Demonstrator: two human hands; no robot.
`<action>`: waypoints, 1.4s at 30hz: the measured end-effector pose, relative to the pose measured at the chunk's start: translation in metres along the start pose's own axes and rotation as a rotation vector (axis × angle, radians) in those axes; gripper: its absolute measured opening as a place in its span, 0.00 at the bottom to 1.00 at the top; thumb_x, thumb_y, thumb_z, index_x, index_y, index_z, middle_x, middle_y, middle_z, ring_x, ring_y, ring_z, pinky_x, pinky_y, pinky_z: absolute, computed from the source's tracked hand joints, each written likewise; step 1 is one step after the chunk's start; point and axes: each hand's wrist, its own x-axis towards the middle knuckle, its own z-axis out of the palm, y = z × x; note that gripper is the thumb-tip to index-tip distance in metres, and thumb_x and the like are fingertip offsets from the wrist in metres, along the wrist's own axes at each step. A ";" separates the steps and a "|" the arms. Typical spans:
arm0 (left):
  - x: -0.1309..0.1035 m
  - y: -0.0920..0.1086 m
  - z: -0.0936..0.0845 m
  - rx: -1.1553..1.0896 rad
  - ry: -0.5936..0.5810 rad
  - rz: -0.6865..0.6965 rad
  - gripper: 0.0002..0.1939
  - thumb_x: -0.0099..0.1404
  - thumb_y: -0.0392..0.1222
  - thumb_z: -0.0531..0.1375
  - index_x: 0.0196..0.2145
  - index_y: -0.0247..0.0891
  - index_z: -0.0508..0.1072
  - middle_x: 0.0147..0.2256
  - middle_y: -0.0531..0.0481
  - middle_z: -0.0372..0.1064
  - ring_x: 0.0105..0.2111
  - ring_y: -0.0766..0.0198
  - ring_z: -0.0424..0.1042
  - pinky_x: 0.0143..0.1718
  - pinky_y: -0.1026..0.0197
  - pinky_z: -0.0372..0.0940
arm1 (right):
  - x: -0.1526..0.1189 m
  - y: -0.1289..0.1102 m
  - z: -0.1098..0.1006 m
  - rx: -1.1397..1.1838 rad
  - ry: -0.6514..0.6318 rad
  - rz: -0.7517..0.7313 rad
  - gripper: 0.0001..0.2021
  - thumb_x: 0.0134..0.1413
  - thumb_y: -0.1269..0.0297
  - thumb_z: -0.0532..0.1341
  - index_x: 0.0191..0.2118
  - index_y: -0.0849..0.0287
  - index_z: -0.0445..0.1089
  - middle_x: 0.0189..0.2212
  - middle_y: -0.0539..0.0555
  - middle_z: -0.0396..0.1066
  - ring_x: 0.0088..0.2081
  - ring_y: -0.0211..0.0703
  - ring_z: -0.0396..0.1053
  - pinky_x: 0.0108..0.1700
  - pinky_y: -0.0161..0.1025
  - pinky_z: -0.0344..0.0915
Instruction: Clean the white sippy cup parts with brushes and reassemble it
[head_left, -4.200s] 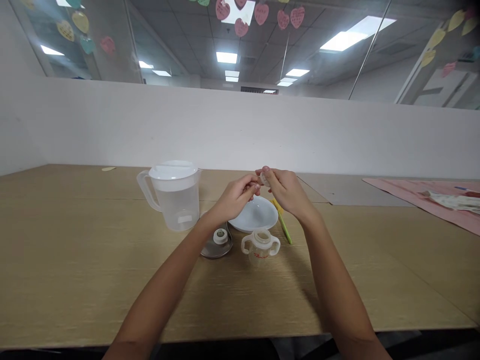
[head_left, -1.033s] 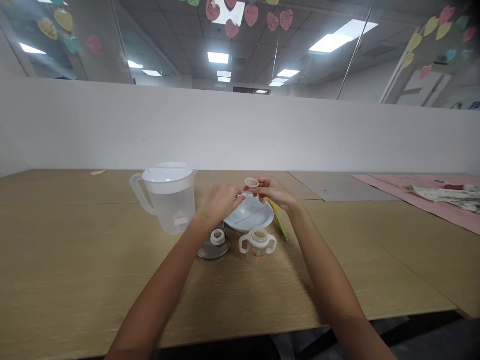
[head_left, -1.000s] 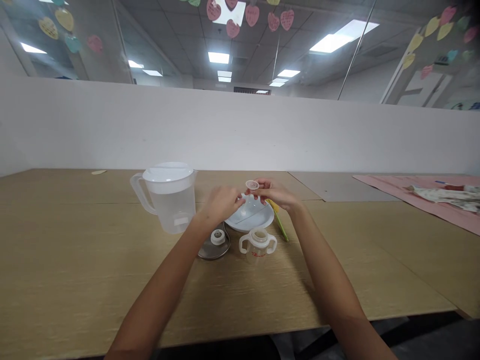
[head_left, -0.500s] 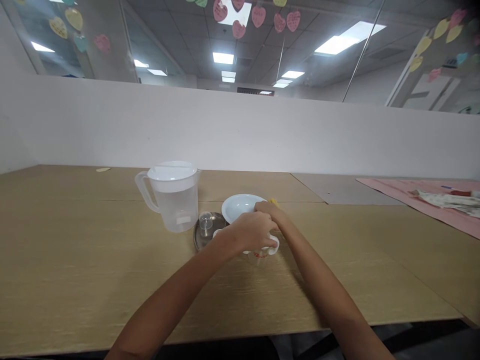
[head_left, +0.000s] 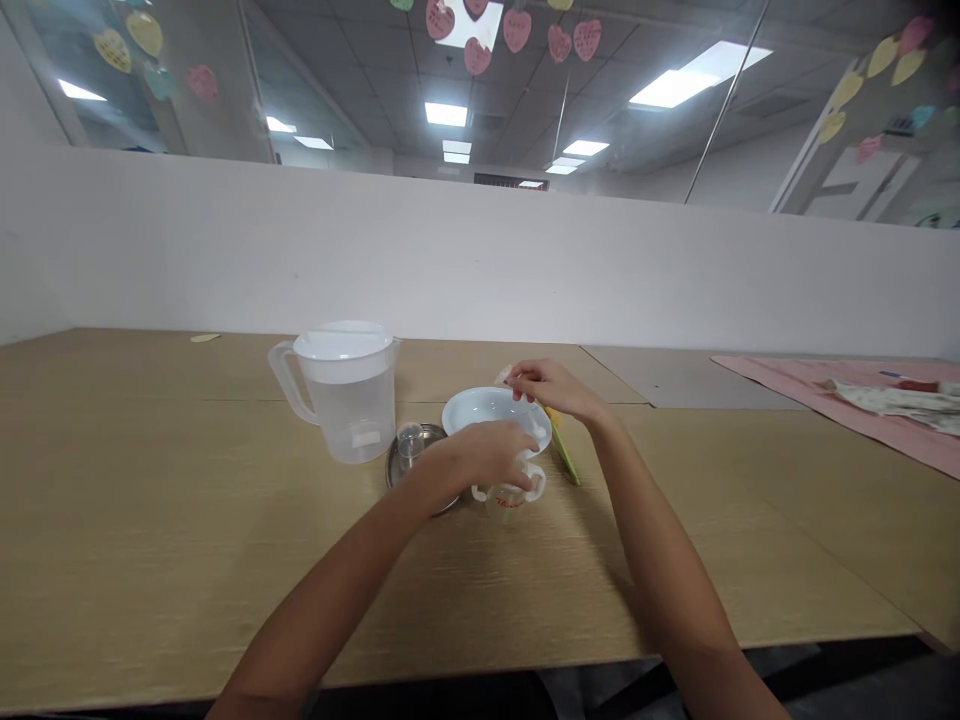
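Observation:
A clear two-handled bottle (head_left: pixel 507 502) with white handles and red print stands on the table in front of the bowl. My left hand (head_left: pixel 491 455) is closed around its upper part, hiding most of the top. Above the far right rim of the white bowl (head_left: pixel 459 412), my right hand (head_left: pixel 551 385) pinches a small translucent piece (head_left: pixel 503 376) whose kind I cannot make out. Something whitish and see-through shows beside my left fingertips, against the bowl. To the right lies a green-handled brush-like tool (head_left: pixel 566 458) with a yellow end, partly behind the bowl.
Left of the bowl, a round metal tray (head_left: pixel 393 474) carries a small clear cup (head_left: pixel 410 443). A translucent lidded pitcher (head_left: pixel 358 405) stands behind the tray. At the far right, a pink cloth (head_left: pixel 810 385) holds a folded patterned cloth (head_left: pixel 896 403). A white wall (head_left: pixel 480 260) borders the table's back.
My right hand has risen up and away from the bowl with the small translucent piece. My left hand and the bottle have shifted slightly left. The green handle now shows.

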 end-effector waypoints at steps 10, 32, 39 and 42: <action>-0.016 -0.051 -0.022 0.034 -0.101 -0.418 0.05 0.48 0.36 0.62 0.27 0.35 0.74 0.27 0.48 0.72 0.27 0.62 0.69 0.27 0.66 0.60 | -0.033 -0.046 -0.017 0.164 -0.192 -0.064 0.10 0.51 0.61 0.58 0.35 0.62 0.69 0.27 0.53 0.70 0.25 0.33 0.62 0.22 0.28 0.57; -0.007 -0.062 -0.009 0.090 -0.216 -0.618 0.05 0.44 0.30 0.62 0.24 0.31 0.73 0.23 0.43 0.71 0.25 0.59 0.71 0.31 0.63 0.65 | -0.029 -0.043 -0.011 0.209 -0.293 -0.111 0.10 0.52 0.62 0.58 0.37 0.63 0.70 0.30 0.54 0.71 0.27 0.34 0.65 0.28 0.30 0.63; -0.023 -0.068 -0.028 -0.083 -0.189 -0.603 0.11 0.47 0.32 0.61 0.32 0.32 0.71 0.24 0.45 0.71 0.22 0.63 0.69 0.23 0.66 0.62 | -0.028 -0.041 -0.012 0.219 -0.346 -0.092 0.11 0.50 0.63 0.60 0.38 0.64 0.68 0.31 0.54 0.71 0.29 0.34 0.66 0.30 0.31 0.64; -0.029 -0.062 -0.032 -0.160 -0.147 -0.587 0.13 0.47 0.33 0.61 0.34 0.32 0.70 0.24 0.46 0.70 0.22 0.63 0.69 0.21 0.67 0.58 | -0.025 -0.032 -0.009 0.237 -0.471 -0.022 0.10 0.46 0.65 0.62 0.35 0.65 0.67 0.29 0.53 0.70 0.31 0.35 0.67 0.32 0.31 0.65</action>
